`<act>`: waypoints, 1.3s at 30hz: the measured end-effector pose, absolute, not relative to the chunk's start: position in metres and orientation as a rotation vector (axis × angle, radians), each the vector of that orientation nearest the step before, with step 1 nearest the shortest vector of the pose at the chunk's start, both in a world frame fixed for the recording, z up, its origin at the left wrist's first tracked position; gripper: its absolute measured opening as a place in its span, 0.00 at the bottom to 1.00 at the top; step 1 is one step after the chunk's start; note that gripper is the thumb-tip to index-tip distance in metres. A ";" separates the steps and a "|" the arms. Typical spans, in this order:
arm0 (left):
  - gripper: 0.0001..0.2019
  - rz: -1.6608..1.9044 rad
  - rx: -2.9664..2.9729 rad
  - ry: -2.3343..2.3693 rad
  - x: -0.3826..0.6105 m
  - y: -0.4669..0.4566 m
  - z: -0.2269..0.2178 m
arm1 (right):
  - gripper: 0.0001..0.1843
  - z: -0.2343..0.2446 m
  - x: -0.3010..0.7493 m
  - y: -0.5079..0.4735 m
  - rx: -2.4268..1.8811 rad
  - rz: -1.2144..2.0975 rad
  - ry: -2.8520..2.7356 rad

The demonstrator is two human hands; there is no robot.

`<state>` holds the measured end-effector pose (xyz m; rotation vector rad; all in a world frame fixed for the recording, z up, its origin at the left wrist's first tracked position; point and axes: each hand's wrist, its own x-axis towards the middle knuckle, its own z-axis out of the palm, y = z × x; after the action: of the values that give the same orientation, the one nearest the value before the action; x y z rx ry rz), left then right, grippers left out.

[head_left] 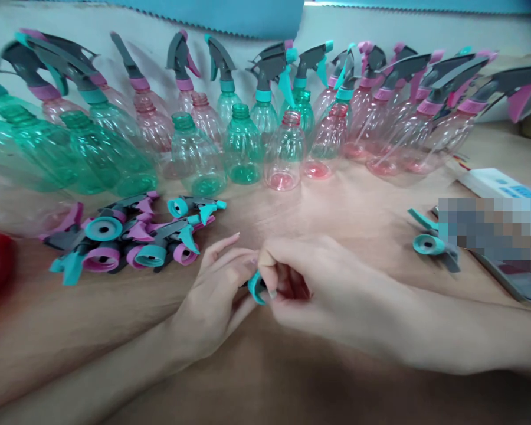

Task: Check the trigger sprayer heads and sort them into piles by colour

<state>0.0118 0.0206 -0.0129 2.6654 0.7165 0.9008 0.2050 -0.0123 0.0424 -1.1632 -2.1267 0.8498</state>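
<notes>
Head cam view: both hands meet at the lower middle of the frame, low over the bare wooden tabletop (363, 195). The right hand (312, 289) comes in from the right edge with its fingers curled, pinching a small teal plastic spray-trigger cap (257, 288). The left hand (216, 292) reaches up from the lower left, index finger stretched out. It's pressed against the cap's other side, though it's too blurry to tell if it really grips. A pile of loose teal, pink and grey trigger heads (128, 239) sits at centre left. Green and pink clear plastic bottles (243, 147) line the top.
</notes>
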 end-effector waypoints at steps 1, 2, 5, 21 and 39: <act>0.09 0.911 2.677 0.714 0.012 0.021 -0.012 | 0.08 0.043 0.206 -0.013 -1.176 0.852 -2.128; 0.08 0.918 2.694 0.703 0.013 0.021 -0.011 | 0.08 0.044 0.207 -0.013 -1.178 0.849 -2.137; 0.06 0.921 2.726 0.680 0.016 0.020 -0.006 | 0.09 0.049 0.211 -0.011 -1.158 0.806 -2.190; 0.09 0.954 2.695 0.723 0.019 0.022 -0.003 | 0.10 0.051 0.207 -0.016 -1.114 0.525 -2.320; 0.12 0.963 2.679 0.789 0.021 0.021 -0.006 | 0.05 0.047 0.193 -0.025 -1.440 -0.153 -2.295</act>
<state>0.0215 0.0210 -0.0059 2.6787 0.7889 0.9633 0.1928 -0.0250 0.0468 -1.4397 -2.2948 -0.1533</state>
